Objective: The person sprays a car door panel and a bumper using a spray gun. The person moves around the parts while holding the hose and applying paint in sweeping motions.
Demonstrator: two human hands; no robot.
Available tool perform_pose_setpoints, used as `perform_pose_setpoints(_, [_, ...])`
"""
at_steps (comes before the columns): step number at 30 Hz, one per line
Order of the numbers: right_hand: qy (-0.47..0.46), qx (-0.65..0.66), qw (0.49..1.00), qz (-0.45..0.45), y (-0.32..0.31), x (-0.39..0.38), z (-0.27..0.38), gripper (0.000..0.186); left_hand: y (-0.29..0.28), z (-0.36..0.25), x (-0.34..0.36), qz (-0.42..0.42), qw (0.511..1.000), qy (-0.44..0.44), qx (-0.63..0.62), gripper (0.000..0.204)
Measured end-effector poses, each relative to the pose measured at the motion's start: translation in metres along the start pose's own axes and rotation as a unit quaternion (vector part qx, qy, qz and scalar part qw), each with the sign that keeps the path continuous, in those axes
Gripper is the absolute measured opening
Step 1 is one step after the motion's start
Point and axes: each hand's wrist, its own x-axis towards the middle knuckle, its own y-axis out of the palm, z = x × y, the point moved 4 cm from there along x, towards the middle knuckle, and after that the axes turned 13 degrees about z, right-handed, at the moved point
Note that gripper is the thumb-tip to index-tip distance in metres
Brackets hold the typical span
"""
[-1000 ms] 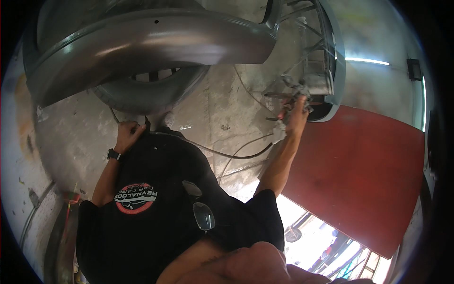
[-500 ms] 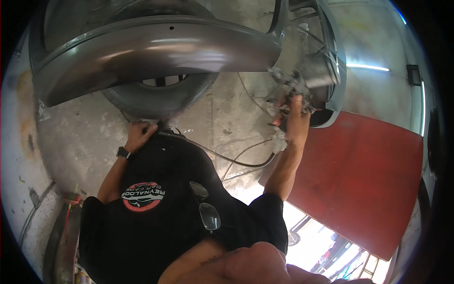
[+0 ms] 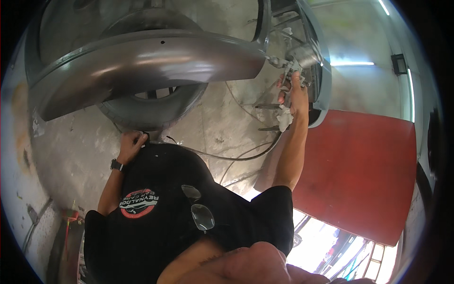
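L grip point(image 3: 129, 146) curled by black shirt point(image 3: 161, 236), can't tell if on anything; round red/white badge point(image 3: 138, 203) w/ lettering, upside down. R grip point(image 3: 297, 92) clamped on metal spray gun point(image 3: 303, 57), near R end of grey-brown car panel point(image 3: 151, 66). Tyre point(image 3: 161, 114) under panel, then concrete floor point(image 3: 215, 120).
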Motion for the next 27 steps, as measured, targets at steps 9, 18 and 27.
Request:
perform_pose_setpoints(9, [0.052, 0.035, 0.974, -0.220, -0.152, 0.034, -0.076, 0.055, 0.006, -0.003, 0.004, 0.011, 0.999, -0.021, -0.043, 0.050])
perform_pose_setpoints(18, [0.065, -0.025, 0.993, -0.093, -0.057, 0.039, -0.003, 0.053, 0.005, 0.002, 0.003, 0.042, 0.998, -0.043, -0.012, 0.043])
perform_pose_setpoints(27, [-0.033, 0.047, 0.972, 0.229, 0.126, 0.029, 0.112, 0.066, -0.001, 0.004, 0.001, 0.052, 0.997, -0.047, 0.011, 0.048])
